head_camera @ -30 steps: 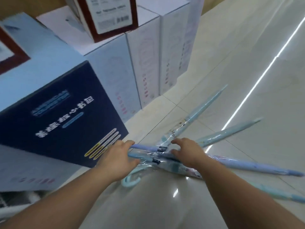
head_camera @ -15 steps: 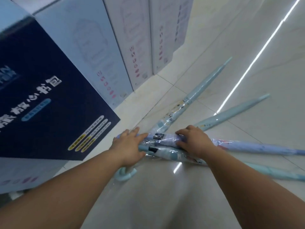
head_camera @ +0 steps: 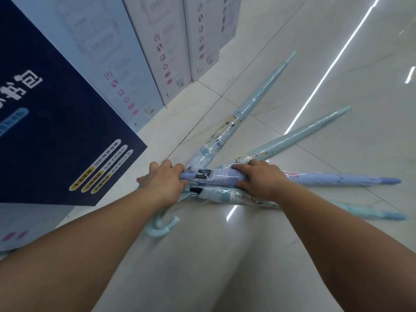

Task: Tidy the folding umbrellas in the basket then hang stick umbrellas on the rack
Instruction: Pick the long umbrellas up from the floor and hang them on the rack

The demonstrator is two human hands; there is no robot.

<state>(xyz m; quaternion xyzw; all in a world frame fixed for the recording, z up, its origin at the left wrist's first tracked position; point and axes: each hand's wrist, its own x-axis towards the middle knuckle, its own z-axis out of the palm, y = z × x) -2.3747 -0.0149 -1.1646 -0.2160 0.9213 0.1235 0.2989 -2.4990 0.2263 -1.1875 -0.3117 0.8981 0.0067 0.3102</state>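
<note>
4 wrapped stick umbrellas lie fanned on the tiled floor [head_camera: 225, 266], handle ends bunched near the hands and tips spreading away to the right. The lavender umbrella [head_camera: 326, 179] lies on top of the bunch, its long axis running left to right across the view.

The left hand [head_camera: 163, 183] has its fingers curled round the handle end of that umbrella. The right hand [head_camera: 261, 180] wraps the folded canopy a little further along, fingers over the top and thumb underneath. Both hands sit at the handle end, so most of its length lies past the right hand and will likely swing when lifted.

A patterned pale blue umbrella [head_camera: 371, 211] lies just below and touches it. 2 more pale blue ones angle up and right, a long umbrella [head_camera: 258, 95] and a shorter umbrella [head_camera: 304, 131]. A hooked pale blue handle [head_camera: 161, 227] pokes out below the left wrist. I cannot tell which umbrella it belongs to.

A dark blue box [head_camera: 56, 131] stands close on the left, with white cartons [head_camera: 157, 52] behind it. No rack or basket is in view.
</note>
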